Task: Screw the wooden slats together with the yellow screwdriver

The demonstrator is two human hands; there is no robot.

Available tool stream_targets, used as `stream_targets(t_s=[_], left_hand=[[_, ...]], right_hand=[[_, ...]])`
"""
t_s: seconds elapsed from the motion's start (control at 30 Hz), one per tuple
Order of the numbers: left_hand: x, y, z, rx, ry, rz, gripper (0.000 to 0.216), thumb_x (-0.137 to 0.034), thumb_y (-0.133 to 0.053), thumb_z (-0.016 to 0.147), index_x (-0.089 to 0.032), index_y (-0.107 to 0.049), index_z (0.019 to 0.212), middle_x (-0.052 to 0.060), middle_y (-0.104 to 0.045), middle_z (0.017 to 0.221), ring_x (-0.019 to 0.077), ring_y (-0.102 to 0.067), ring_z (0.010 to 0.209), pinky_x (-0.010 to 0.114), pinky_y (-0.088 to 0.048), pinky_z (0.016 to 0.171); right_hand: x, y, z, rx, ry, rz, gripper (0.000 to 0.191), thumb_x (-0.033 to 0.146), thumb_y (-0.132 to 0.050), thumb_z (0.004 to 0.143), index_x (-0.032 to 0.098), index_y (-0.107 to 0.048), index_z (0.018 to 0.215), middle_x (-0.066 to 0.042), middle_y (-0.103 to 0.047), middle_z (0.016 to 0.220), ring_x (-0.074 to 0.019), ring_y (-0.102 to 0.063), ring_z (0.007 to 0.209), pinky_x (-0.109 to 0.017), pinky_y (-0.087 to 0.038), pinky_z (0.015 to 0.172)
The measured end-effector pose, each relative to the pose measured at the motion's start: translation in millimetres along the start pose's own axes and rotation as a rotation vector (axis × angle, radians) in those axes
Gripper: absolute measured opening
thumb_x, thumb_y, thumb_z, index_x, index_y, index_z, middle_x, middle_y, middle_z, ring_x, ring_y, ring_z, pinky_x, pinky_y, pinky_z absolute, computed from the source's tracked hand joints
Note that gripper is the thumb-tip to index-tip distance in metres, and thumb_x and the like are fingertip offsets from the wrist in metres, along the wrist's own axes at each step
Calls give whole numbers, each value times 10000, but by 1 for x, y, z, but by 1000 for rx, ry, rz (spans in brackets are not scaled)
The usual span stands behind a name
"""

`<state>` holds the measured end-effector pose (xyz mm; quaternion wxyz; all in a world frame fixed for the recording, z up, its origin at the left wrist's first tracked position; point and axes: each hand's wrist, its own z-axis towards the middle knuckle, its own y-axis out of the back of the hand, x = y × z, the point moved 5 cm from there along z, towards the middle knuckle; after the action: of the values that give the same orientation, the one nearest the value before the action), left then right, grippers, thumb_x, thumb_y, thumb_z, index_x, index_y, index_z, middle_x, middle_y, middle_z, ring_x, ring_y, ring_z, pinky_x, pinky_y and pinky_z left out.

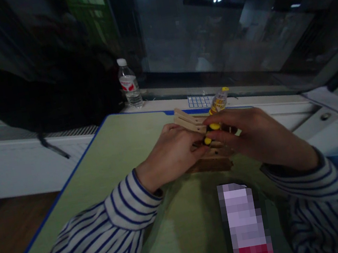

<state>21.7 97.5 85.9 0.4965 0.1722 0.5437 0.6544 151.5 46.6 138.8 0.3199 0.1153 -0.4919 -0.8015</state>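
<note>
Both hands grip a pale wooden slatted assembly [205, 142] with small yellow round pegs [215, 126] on the green surface [121, 151]: the left hand [173, 151] should steady the slats while the right hand [251, 134], fingers closed, pinches a peg squarely.

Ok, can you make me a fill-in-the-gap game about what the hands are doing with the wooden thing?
1. Both hands, left hand and right hand, meet over a light-brown assembly of ____ slats.
2. The small round pieces by the fingertips are coloured ____.
3. Everything lies on a pale ____ mat with a blue edge.
4. The clear plastic water bottle with a red label has a ____ cap.

Missing words: wooden; yellow; green; white
</note>
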Motion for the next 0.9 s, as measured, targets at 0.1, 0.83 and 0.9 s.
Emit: stream_targets(t_s=[0.1,0.83,0.9], left_hand=[[2,-1,0,-35,39,22,242,-413,-607,887,-264,-723,1038,34,-734,1055,252,-626,1065,461,-365,987],[4,-4,0,79,-49,-66,221,-292,-530,941,-268,-692,1089,29,-709,1154,211,-632,1066,449,-359,1022],[3,-3,0,80,-47,-73,220,-278,-527,941,-266,-693,1085,26,-711,1149,208,-630,1072,447,-353,1028]], right_hand=[[-1,0,0,0,-8,-5,248,250,-584,919,148,-664,1132,-91,-751,1047,-192,-707,899,-301,-534,773],[1,3,-2,25,23,65,224,278,-574,930,185,-670,1111,-68,-751,1042,-176,-707,905,-287,-537,777],[2,2,-2,40,21,60,221,297,-563,938,186,-670,1096,-70,-750,1032,-176,-707,894,-282,-532,754]])
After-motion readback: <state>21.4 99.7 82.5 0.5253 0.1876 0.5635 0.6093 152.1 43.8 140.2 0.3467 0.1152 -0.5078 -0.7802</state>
